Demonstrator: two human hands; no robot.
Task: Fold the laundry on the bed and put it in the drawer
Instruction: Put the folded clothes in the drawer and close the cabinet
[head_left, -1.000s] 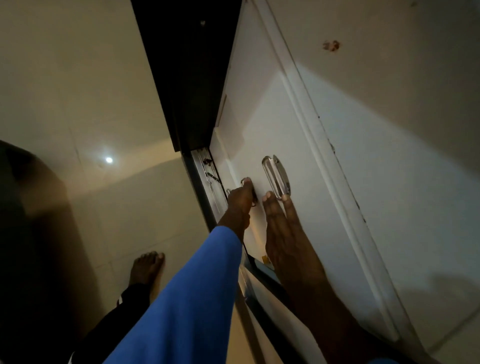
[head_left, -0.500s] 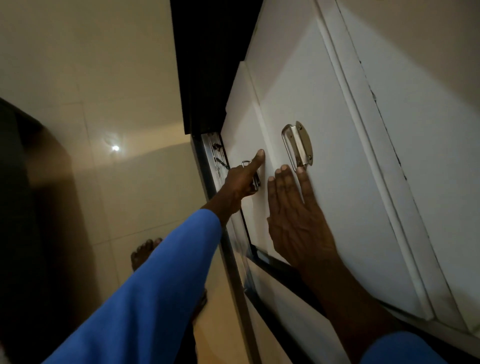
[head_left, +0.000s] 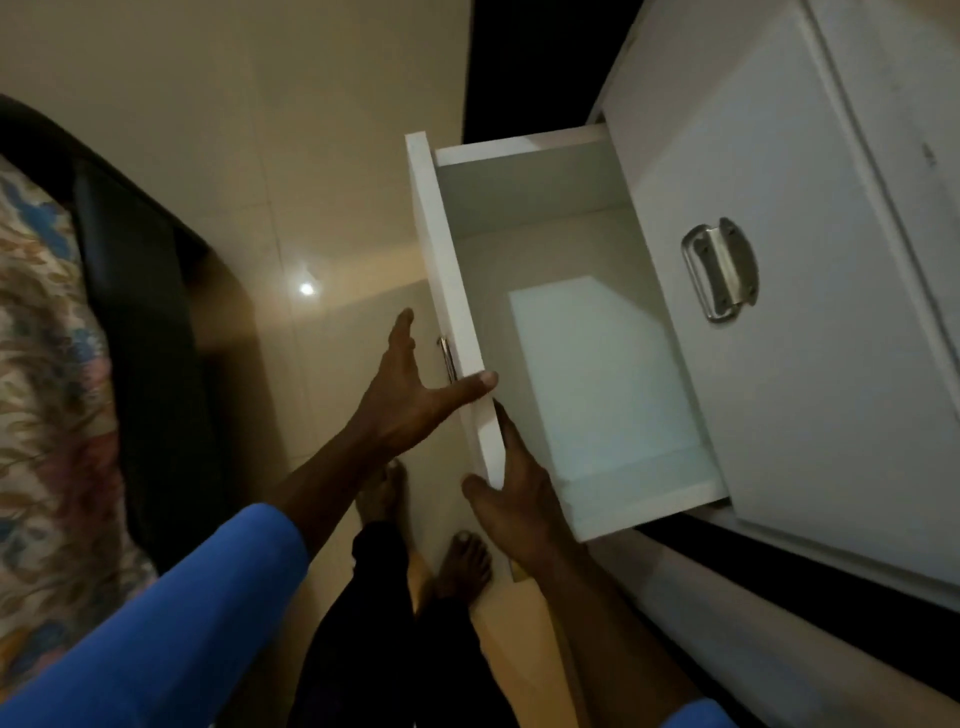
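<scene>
Dim, warm light; wide-angle distortion

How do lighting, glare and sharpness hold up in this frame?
Head view: dim, warm light; a small glare spot on the floor tile; the open drawer is the brightest area; the wide-angle lens slants the cabinet edges; the left hand and right hand at the drawer front are readable but soft; the lower frame sinks into shadow.

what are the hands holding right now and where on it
The right hand pinches the drawer front at its near end; the left hand only rests its thumb on the top edge.
</scene>
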